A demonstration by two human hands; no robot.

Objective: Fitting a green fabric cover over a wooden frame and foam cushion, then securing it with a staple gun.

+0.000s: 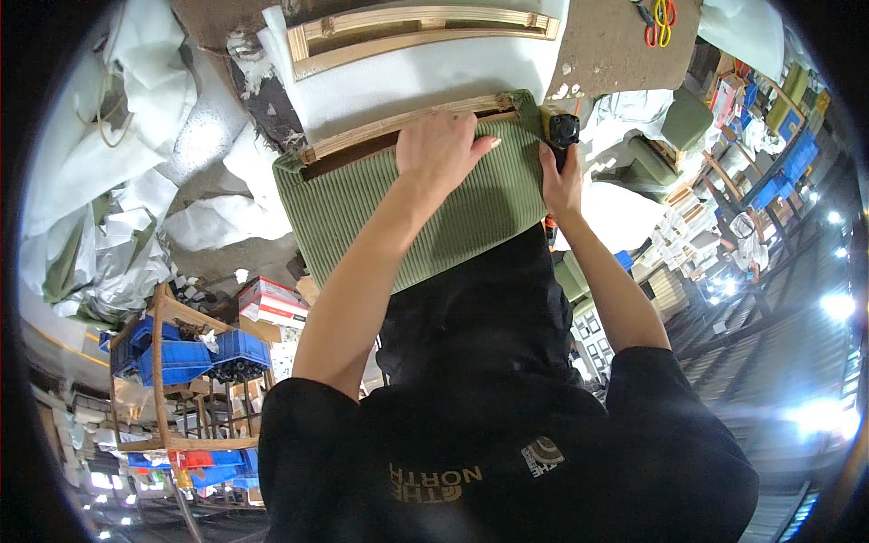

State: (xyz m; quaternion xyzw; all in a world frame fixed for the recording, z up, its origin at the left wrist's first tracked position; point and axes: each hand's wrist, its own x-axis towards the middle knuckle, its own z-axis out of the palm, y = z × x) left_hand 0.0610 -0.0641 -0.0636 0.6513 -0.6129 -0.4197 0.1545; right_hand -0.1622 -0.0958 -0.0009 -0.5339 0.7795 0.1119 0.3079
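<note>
Green panel [362,222] noted mid-scene, held at its far edge by the left hand [436,154], fingers curled over. Tool [563,129] was gripped by the right hand [563,183] at panel's right end. Scissors [663,23] were seen far right.

Room between cushion [453,208] and far frame [425,38]

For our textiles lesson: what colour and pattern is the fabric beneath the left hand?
Green fabric with parallel ribs, best seen in the head view.
</note>
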